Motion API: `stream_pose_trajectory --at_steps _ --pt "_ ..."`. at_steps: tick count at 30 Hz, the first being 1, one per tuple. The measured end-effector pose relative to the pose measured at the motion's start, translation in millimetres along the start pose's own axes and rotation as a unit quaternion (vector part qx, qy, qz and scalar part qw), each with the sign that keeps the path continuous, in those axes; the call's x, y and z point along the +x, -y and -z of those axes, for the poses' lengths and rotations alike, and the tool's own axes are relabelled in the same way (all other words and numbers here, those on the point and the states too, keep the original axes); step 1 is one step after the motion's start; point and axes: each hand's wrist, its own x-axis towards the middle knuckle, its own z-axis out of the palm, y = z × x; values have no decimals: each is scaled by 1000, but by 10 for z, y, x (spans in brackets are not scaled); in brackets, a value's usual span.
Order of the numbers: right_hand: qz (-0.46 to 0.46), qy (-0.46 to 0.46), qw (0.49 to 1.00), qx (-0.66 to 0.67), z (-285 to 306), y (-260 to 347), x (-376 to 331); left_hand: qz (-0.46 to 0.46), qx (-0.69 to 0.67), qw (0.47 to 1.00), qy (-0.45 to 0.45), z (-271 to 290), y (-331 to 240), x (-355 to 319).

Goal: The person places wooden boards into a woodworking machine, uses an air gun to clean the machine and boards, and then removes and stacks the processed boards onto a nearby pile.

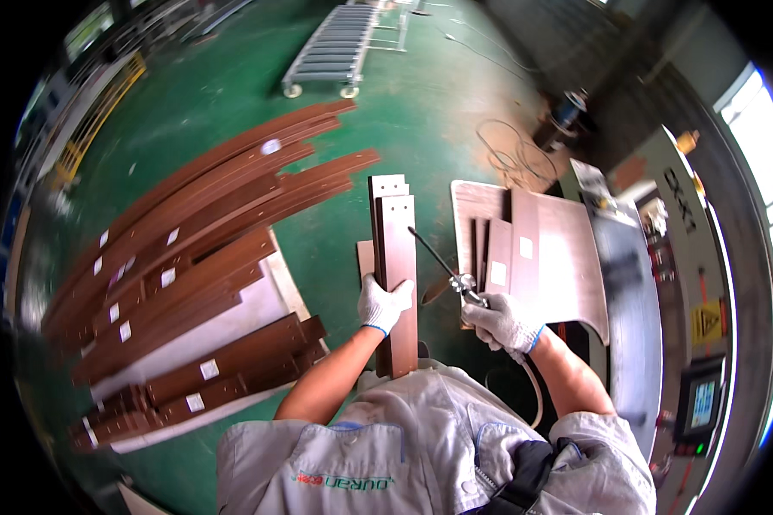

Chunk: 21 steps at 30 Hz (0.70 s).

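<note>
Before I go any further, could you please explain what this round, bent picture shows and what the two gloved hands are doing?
The picture comes from a wide fisheye camera on a person's head, looking down, so straight edges bend near the rim. No machine does the holding: the two white-gloved hands are the wearer's own. The left hand grips a stack of narrow brown wooden boards held on end before the body. The right hand holds an air blow gun with a long thin nozzle aimed toward that stack; a hose hangs beneath. To the left, long brown wooden strips with white labels lie piled over the green floor. To the right, more brown panels lie on a work table.
</note>
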Motion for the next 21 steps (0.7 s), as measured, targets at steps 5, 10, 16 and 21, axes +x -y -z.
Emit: stream_pose_trajectory --at_steps 5,10,16,21 --pt "-33 -43 999 3 254 -299 -114 -65 0 996 61 -436 58 -96" --pt "23 3 1000 -6 681 -361 -90 -82 -34 992 85 -496 104 -47" --pt "-41 118 989 -73 1022 -190 -167 -116 -104 988 17 -397 195 131" --pt "-7 79 932 -355 1155 -546 -163 -55 -392 916 66 -137 -158 196"
